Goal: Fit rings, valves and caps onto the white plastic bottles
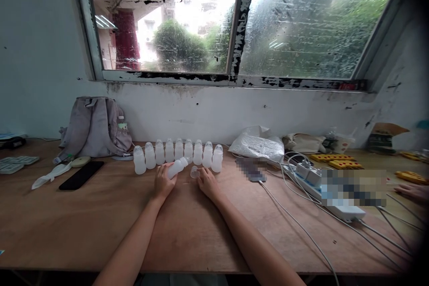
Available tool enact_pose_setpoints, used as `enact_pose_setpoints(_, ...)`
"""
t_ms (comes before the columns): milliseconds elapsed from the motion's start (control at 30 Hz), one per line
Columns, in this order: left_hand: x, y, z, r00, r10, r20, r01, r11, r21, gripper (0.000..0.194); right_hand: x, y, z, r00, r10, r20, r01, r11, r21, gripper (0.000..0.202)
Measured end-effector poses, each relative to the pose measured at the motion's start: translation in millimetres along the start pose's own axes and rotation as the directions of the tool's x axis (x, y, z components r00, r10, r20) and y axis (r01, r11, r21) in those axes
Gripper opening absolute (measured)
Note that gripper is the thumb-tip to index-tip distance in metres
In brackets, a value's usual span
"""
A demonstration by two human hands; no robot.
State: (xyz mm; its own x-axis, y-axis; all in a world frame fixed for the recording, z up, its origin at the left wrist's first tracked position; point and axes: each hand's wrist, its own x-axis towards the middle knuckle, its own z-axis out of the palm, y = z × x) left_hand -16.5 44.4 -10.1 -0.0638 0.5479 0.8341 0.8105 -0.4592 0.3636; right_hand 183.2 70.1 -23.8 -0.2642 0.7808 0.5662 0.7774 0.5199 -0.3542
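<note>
My left hand (164,183) is wrapped round the lower part of a frosted white baby bottle (176,168), which tilts with its top toward the upper right. My right hand (208,183) has its fingers closed on a small clear bottle cap (194,172) at the tabletop, just right of the tilted bottle. Behind both hands a curved row of several similar baby bottles (140,161) stands upright, each with a clear cap over its top. The held bottle hides part of the row's middle.
A grey backpack (92,125) leans at the wall, with a black phone (81,175) in front. Right of the row lie a silvery plastic bag (258,145), a power strip (345,210) with trailing cables and yellow tools (335,159). Another person's hand (412,191) rests far right.
</note>
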Motion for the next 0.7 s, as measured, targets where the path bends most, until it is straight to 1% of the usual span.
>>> enact_pose_setpoints(200, -1.0, -5.5, 4.1, 1.0, -0.023, 0.011, 0.023, 1.0, 0.007, 0.038, -0.5, -6.8, -5.3, 0.997, -0.028, -0.069, 0.029, 1.0, 0.007, 0.017)
enact_pose_setpoints(400, -1.5, -7.2, 5.4, 1.0, -0.02, 0.013, 0.02, 1.0, 0.008, 0.038, -1.8, -9.5, -6.3, 0.987, -0.079, -0.141, 0.084, 0.996, 0.033, 0.011)
enact_pose_setpoints(600, -1.4, -8.2, 5.6, 1.0, -0.013, 0.015, 0.012, 1.0, 0.006, 0.039, -3.9, -9.0, -3.8, 0.987, -0.086, -0.133, 0.089, 0.996, 0.017, 0.01)
enact_pose_setpoints(700, -1.3, -7.7, 5.1, 1.0, -0.012, 0.019, 0.012, 1.0, 0.002, 0.038, -5.0, -10.5, -4.9, 0.992, -0.082, -0.099, 0.082, 0.997, -0.007, 0.01)
